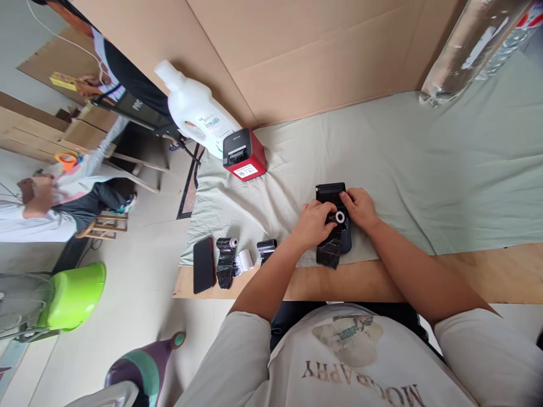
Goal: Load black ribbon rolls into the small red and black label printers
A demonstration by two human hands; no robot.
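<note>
A wide sheet of brown cardboard (297, 62) stands behind a wooden table (487, 277) covered by a pale green cloth (424, 169), which stops short of the near edge and leaves a strip of bare wood. To the right of the hands the cloth lies open and bare right up to a clear plastic roll (462, 51) in the far corner.

Far left on the cloth stands a white detergent bottle (199, 113) with a green label too small to read. Touching it is a red and black label printer (244, 154) bearing a white sticker with a QR code.

At the centre lies a small black printer (333, 217), its lid open. Black wrapping film (328, 251) trails from it toward the near cloth edge. The left hand (314, 223) and right hand (358, 206) meet over it; fingers of both are curled and pressed against a paper roll (340, 216) with a white core, seated in the printer. Whether they pinch it cannot be told.

Left of the hands, near the table edge, lie a dark phone (204, 264), a black-wrapped roll (226, 261), a bare white roll (244, 261) and another black-wrapped roll (266, 247).

The shirt reads "MOCBAPHY", seen upside down.
</note>
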